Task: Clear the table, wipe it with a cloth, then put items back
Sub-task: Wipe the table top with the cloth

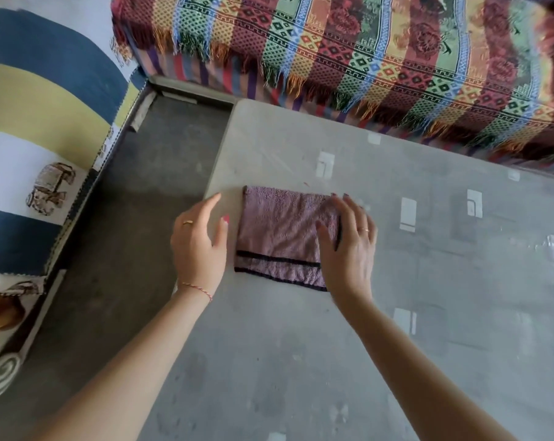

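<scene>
A folded purple cloth (282,233) with dark stripes lies flat near the left end of the grey table (396,313). My right hand (349,243) rests palm down on the cloth's right edge, fingers straight. My left hand (199,240) hovers or rests just left of the cloth at the table's left edge, fingers relaxed and holding nothing.
A sofa with a multicoloured woven throw (364,52) runs along the table's far side. A blue, yellow and white striped cushion seat (40,106) stands to the left. Grey floor (135,218) lies between that seat and the table. White marks (407,214) dot the tabletop.
</scene>
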